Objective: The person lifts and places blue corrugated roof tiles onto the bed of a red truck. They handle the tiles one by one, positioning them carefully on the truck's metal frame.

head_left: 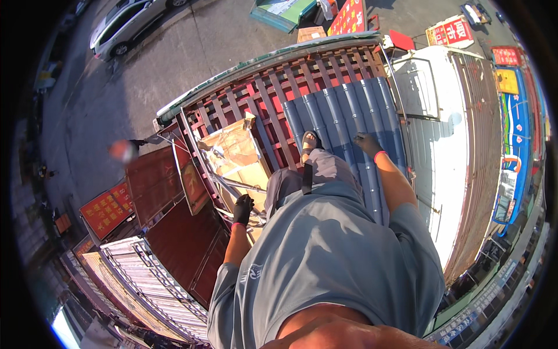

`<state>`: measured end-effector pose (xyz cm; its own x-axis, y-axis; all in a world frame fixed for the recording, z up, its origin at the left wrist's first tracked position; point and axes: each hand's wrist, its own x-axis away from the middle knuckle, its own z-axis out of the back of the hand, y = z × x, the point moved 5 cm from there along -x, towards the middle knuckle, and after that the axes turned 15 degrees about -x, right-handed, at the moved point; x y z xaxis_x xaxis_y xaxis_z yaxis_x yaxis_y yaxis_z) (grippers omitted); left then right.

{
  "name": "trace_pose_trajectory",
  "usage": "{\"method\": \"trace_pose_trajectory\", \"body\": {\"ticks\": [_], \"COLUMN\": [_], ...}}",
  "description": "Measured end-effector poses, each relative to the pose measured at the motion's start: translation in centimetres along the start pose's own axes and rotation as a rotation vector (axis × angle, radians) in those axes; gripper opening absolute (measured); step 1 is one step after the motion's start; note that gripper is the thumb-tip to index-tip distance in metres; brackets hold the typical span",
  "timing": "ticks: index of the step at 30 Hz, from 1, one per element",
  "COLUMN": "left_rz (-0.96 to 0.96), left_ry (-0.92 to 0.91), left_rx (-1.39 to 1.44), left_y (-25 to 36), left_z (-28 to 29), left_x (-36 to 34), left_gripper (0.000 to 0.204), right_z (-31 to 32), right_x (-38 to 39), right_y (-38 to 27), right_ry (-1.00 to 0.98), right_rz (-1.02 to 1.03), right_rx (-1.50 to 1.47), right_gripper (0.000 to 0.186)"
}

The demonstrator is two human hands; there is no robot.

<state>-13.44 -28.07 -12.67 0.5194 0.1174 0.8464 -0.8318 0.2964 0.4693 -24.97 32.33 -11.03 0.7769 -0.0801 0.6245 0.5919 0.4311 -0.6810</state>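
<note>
My left hand [242,209], in a black glove, is closed beside a pale metal frame [203,171] and the cardboard [235,148]; what it holds, if anything, is hidden. Out to the right, my right hand [369,145], also gloved, is open with slightly bent fingers over dark blue ribbed sheets [343,110]. My sandalled foot [309,145] shows at the left part of those sheets. Beneath and around them is a slatted red-and-brown rack [270,93] high above the pavement.
A railed edge [267,55] borders the rack, with pavement [99,87] and a white car [125,29] below. A white roof [442,151] adjoins at right, beside a blue vehicle [511,145]. Dark red panels [180,244] and red signboards [104,209] stand at lower left.
</note>
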Motion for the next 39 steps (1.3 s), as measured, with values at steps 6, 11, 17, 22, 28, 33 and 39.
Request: {"method": "trace_pose_trajectory", "body": {"ticks": [6,11,17,22,28,33,39], "left_rz": [0.087,0.094,-0.13,-0.207,-0.3,-0.328,-0.305], "left_ry": [-0.087,-0.206,-0.1,0.041,0.006,-0.135,-0.215], "left_rx": [-0.022,-0.058,-0.139,-0.125,-0.053,-0.405,-0.359], "left_y": [2.2,3.7,15.8,24.0,28.6,26.0,25.4], "left_z": [0.3,2.6,10.1,17.7,16.1,14.3,13.2], "left_x": [-1.2,-7.5,-15.9,-19.5,-21.1,-20.5,-19.6], "left_gripper": [0.036,0.036,0.029,0.025,0.024,0.024,0.019], "right_z": [1.9,-0.2,-0.7,-6.7,-7.4,-5.5,-6.1], "right_x": [-6.6,-9.5,-6.9,-0.6,-3.1,-7.7,-7.2], "right_y": [-8.7,-14.5,-1.6,-0.4,-3.5,-5.9,-4.5], "right_ry": [0.08,0.044,0.096,-0.122,-0.065,0.196,0.221], "right_rz": [0.206,0.181,-0.061,0.111,0.004,0.011,0.635], "right_rx": [0.204,-0.047,-0.23,0.496,0.15,-0.301,0.566], "right_gripper": [0.039,0.04,0.026,0.024,0.015,0.017,0.02]}}
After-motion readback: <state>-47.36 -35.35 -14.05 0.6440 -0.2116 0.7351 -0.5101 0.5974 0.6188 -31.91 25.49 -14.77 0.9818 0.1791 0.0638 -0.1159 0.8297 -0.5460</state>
